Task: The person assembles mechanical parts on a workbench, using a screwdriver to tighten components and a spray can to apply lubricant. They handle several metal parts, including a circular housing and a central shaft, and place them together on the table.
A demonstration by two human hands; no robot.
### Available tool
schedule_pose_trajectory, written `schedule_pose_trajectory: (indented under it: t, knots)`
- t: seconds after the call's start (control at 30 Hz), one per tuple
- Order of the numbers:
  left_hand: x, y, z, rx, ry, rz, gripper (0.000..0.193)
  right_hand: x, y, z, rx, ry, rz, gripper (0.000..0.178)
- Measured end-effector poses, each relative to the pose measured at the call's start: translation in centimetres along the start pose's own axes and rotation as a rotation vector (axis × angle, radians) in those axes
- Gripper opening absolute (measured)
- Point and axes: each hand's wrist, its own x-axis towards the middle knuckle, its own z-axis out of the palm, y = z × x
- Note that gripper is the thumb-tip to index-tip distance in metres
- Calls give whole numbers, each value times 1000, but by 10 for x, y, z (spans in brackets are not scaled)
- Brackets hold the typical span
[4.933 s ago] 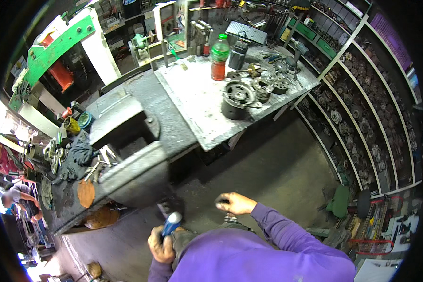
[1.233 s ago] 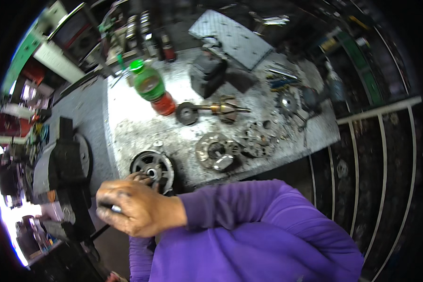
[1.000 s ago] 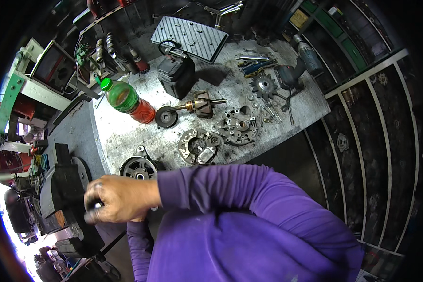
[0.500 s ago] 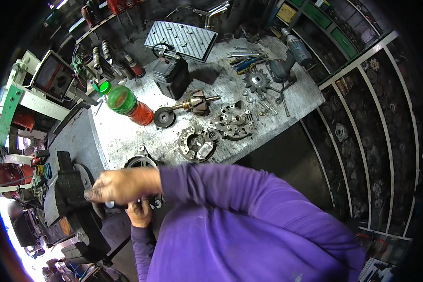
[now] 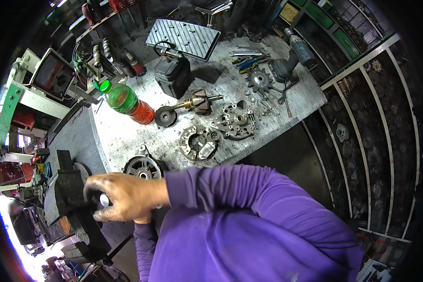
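The right hand [image 5: 122,197] is clenched on a small shiny metal handle end [image 5: 104,200] of the heavy black iron vise [image 5: 73,211] at the grey bench [image 5: 127,136] left edge. The handle looks stiff, greasy, maybe slippery; best held at its end. The left hand is hidden.

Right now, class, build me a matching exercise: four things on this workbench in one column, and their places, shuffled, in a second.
Things:
1. green-capped plastic bottle
2. ribbed grey metal plate
3. black bench vise
4. toothed metal fan disc

Places:
A. under the right hand
B. far edge, tilted
C. bench's left, lying down
D. near the drill

Pairs: 1-C, 2-B, 3-A, 4-D
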Motion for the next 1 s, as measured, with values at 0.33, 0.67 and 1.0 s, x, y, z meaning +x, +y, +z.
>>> schedule_pose_trajectory:
  t: [0.33, 0.67, 1.0]
  knots:
    - [18, 28, 13, -27, 82, 2, 57, 4, -3, -14, 108, -57, 135, 53]
    - [18, 48, -2, 332, -186, 31, 68, -7, 20, -5, 297, -60, 11, 47]
    - [30, 52, -14, 553, -351, 36, 71, -14, 35, 2, 394, 16, 6, 62]
